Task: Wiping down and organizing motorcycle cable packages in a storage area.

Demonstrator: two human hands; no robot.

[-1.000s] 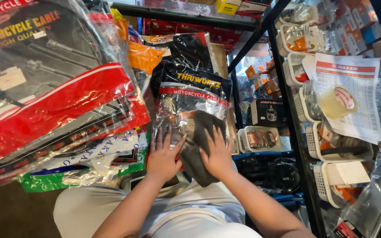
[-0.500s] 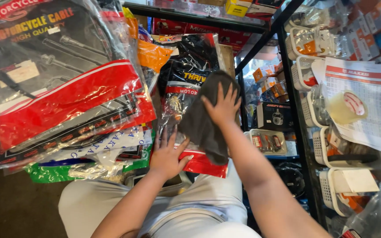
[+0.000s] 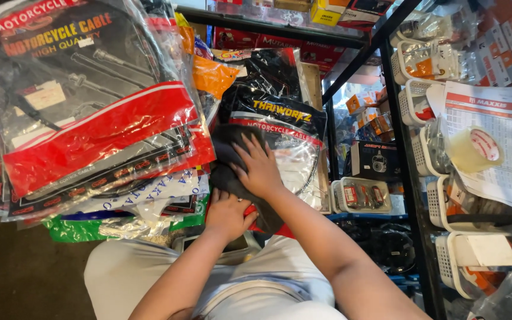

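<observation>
My right hand (image 3: 260,168) presses flat on a dark grey cloth (image 3: 227,155), which lies over a black and clear plastic packet of cable (image 3: 282,127) with a red band. My left hand (image 3: 227,214) rests lower down on the packet's bottom edge, fingers spread, just below the cloth. The packet leans on my lap, over my light grey trousers (image 3: 125,272). A thick stack of similar clear and red cable packets (image 3: 90,112) hangs at the left, close to my left arm.
A black metal shelf rack (image 3: 407,172) stands at the right with white wire baskets (image 3: 457,207) of small parts, a printed sheet (image 3: 499,142) and a roll of clear tape (image 3: 475,148). Boxes (image 3: 374,160) fill the shelves behind. A green packet (image 3: 72,228) lies under the hanging stack.
My right hand with the cloth went up the packet and has now moved left and a little down across it. My left hand stayed at the packet's lower edge.
</observation>
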